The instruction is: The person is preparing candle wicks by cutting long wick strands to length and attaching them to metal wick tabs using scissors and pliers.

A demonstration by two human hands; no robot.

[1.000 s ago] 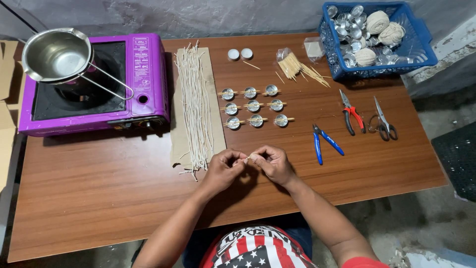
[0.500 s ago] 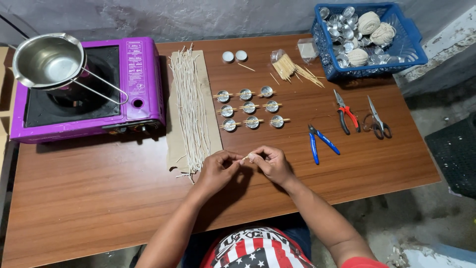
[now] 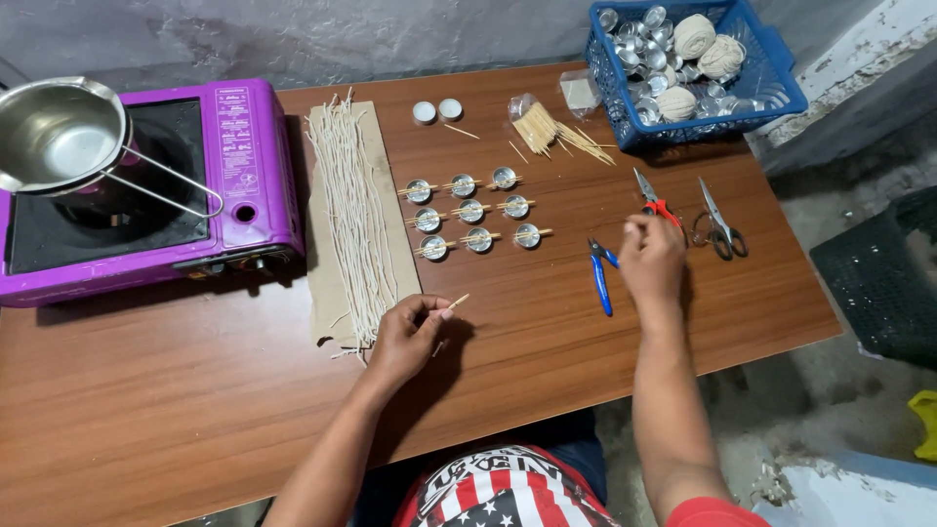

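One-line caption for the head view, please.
Left hand pinches a small wooden stick over the wooden table; right hand reaches over the red-handled pliers, beside the blue-handled pliers.

The light is soft and even, coming from above. The hands throw dark, blurry shadows on the wooden table (image 3: 547, 322). The steel pot (image 3: 54, 132) gives a mild glare. The picture is sharp in the middle, and the table's edges bend slightly near the borders.
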